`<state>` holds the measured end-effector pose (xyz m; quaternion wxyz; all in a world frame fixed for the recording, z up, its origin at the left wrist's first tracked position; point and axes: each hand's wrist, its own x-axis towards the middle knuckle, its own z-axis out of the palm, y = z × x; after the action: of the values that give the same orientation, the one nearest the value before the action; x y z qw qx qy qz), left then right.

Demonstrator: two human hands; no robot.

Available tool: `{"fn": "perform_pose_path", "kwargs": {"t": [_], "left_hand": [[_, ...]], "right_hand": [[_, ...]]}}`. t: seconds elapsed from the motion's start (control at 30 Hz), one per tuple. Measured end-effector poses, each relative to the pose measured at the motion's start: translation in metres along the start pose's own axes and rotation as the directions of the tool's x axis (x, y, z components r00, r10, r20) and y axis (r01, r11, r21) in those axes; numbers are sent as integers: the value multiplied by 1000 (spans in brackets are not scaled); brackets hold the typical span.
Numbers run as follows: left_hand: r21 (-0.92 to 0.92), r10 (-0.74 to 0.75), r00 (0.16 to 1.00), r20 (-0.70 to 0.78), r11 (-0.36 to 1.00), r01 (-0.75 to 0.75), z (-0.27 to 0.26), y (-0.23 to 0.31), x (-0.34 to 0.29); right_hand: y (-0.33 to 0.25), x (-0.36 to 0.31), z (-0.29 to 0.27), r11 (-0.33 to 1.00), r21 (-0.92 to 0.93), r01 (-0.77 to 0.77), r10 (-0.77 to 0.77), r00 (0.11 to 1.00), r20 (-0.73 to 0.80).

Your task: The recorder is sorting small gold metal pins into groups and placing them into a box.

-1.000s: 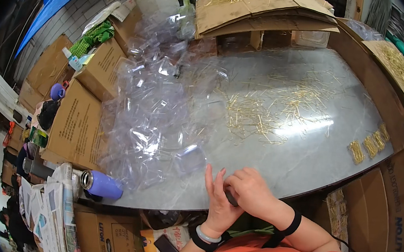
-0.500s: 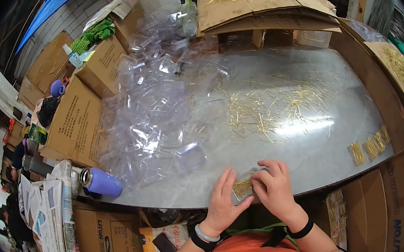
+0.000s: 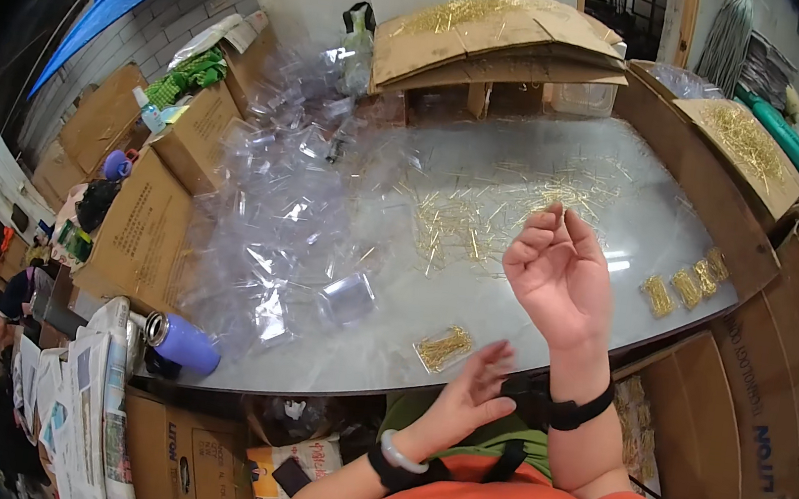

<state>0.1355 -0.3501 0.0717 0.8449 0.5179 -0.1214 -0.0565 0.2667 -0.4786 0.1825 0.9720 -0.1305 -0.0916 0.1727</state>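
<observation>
Tray now lies released at 11 o'clock from left hand, loose and empty, while right hand has moved, fingertips pinched, contents unclear, to pins at its 11 o'clock, suggesting work shifts there.

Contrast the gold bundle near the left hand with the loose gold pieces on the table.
The gold bundle is gathered compactly; the loose pieces are spread widely. The gold bundle lies near the front of the table; the loose pieces lie farther back. Both are gold-coloured.
</observation>
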Motion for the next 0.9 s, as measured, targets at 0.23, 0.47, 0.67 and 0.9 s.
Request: {"fn": "perform_pose_path", "kwargs": {"t": [0.23, 0.47, 0.67, 0.9], "left_hand": [[-80, -310, 914, 260, 937, 341, 16, -7, 0], [-296, -391, 882, 261, 838, 459, 30, -28, -2], [344, -231, 973, -16, 912, 222, 8, -1, -9], [999, 375, 927, 26, -39, -13, -64, 32, -4]], "right_hand": [[25, 13, 3, 71, -877, 475, -507, 774, 379], [37, 22, -20, -495, -568, 657, -86, 614, 785], [12, 50, -74, 210, -976, 59, -238, 971, 7], [-2, 97, -78, -683, -614, 394, 439, 895, 86]]}}
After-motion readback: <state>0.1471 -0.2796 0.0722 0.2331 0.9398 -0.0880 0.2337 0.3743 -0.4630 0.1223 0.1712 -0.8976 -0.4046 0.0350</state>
